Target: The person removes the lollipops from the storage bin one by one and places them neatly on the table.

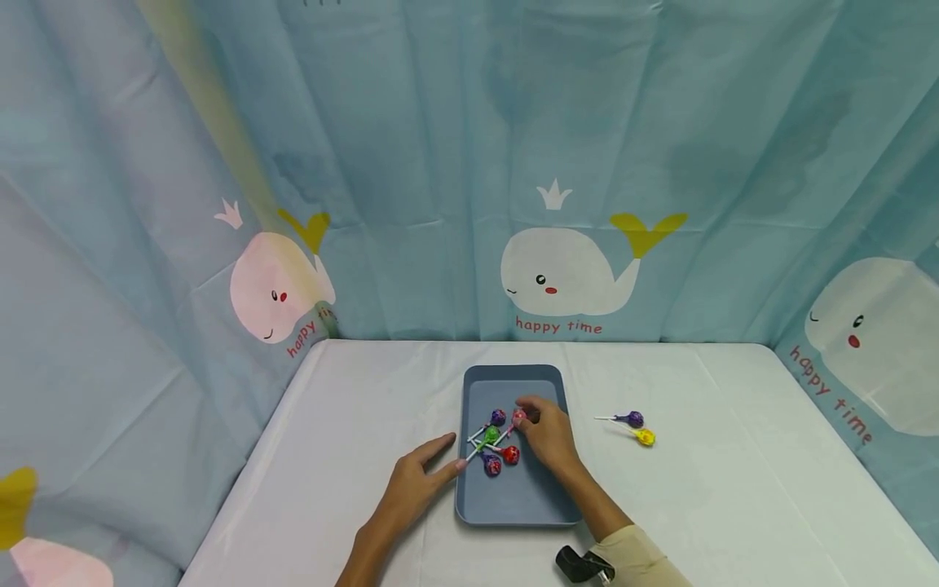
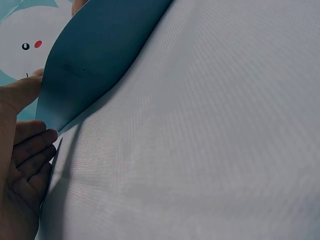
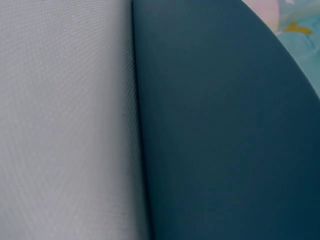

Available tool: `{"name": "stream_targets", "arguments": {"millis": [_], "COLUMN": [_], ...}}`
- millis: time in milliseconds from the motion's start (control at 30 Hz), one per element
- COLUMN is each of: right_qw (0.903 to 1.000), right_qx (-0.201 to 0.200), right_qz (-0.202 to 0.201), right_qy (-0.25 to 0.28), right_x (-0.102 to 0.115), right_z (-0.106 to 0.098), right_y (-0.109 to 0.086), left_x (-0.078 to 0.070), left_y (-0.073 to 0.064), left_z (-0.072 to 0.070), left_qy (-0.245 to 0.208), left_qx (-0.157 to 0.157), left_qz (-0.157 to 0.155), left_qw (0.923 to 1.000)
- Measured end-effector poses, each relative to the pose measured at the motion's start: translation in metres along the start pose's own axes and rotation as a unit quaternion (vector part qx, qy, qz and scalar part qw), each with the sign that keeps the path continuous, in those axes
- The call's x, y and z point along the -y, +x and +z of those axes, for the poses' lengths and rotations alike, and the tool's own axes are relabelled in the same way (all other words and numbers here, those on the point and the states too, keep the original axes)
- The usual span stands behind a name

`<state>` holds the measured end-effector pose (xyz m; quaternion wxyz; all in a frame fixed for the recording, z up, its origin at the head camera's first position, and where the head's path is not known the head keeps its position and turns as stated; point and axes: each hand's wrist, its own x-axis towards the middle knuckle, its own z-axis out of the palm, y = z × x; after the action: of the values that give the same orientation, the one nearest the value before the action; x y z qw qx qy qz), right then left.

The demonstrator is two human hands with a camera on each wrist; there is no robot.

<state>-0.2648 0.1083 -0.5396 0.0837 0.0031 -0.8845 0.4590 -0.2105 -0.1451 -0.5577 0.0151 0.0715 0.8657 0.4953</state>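
The right hand point(image 1: 550, 434) pinches with thumb and finger a round lollipop in pink wrapper point(image 1: 518, 415), which is inside a rectangular grey-blue tray point(image 1: 539, 499) with rounded corners. Near it in the tray are a green-wrapped lollipop point(image 1: 492, 434), a red-wrapped lollipop point(image 1: 511, 455) and two lollipops in dark purple wrappers point(image 1: 492, 465). The left hand point(image 1: 418, 483) is spread at the left side of the tray, its thumb at the rim. On the white cloth point(image 1: 704, 481), to the right, lie a purple lollipop point(image 1: 635, 419) and a yellow lollipop point(image 1: 645, 438), close together.
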Motion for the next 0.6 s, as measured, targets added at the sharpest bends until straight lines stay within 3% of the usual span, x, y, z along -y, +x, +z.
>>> {"name": "stream_targets", "arguments": {"millis": [367,600], "right_qw": [0.9998,0.9998], "right_qx": [-0.011,-0.017], "right_qz": [-0.017,-0.006], "right_qy": [-0.004,0.009], "right_x": [0.001,0.002], "right_z": [-0.003,-0.007], "right_y": [-0.005,-0.010], "left_x": [0.001,0.001], "left_y": [0.000,0.000], "left_z": [0.001,0.001], "left_qy": [0.002,0.004], "left_qx": [-0.002,-0.003], "left_qz": [0.002,0.002], "left_qw": [1.0000,1.0000]}}
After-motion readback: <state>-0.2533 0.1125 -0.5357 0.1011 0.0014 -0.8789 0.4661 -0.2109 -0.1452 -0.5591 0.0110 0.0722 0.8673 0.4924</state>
